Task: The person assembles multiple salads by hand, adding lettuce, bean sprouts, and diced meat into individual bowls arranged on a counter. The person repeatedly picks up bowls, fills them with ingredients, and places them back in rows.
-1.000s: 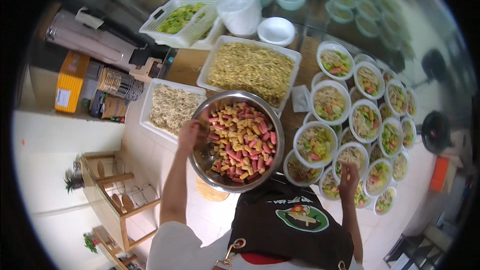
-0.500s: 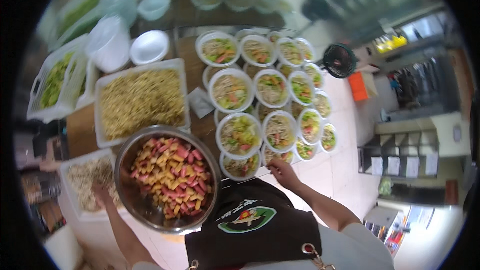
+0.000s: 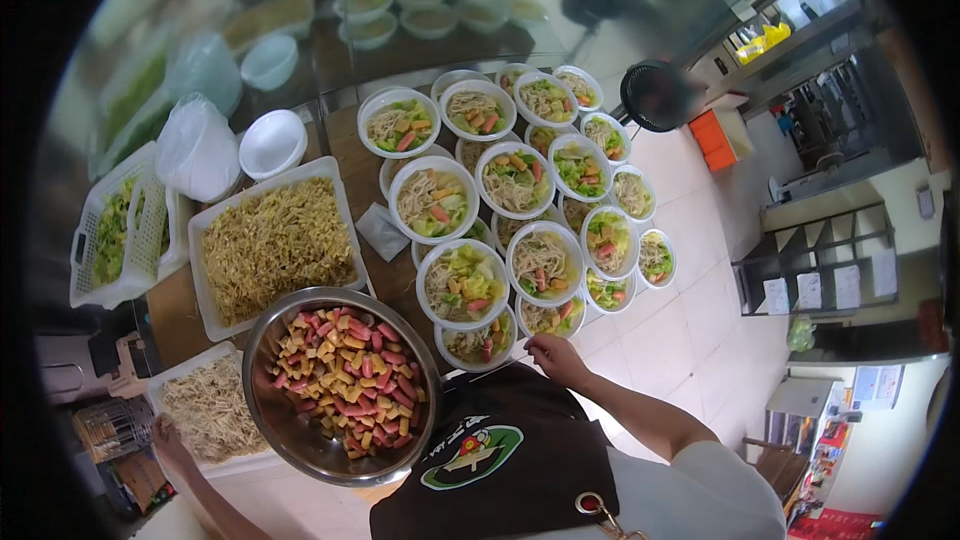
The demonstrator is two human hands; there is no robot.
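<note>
My left hand (image 3: 172,446) is at the left rim of a white tray of pale shredded food (image 3: 215,402); its fingers are too small and partly hidden to read. By the front bowls, my right hand (image 3: 560,360) is closed with curled fingers, and what they hold, if anything, is hidden. Between my hands sits a big steel bowl (image 3: 428,420) of pink sausage pieces and yellow-brown cubes (image 3: 350,380). Stacked white bowls (image 3: 461,285) to the right hold lettuce, pale shreds, sausage and cubes.
Behind the steel bowl stands a tray of yellowish shreds (image 3: 275,245). A white basket of greens (image 3: 118,240), bagged white bowls (image 3: 197,150) and an uncovered white bowl (image 3: 272,144) are at back left. A small packet (image 3: 382,232) lies mid-table. A dark fan (image 3: 655,96) stands beyond.
My left hand has moved from inside the pale-shred tray to its left rim. My right hand stays closed by the front bowls. The view has shifted and turned slightly.
</note>
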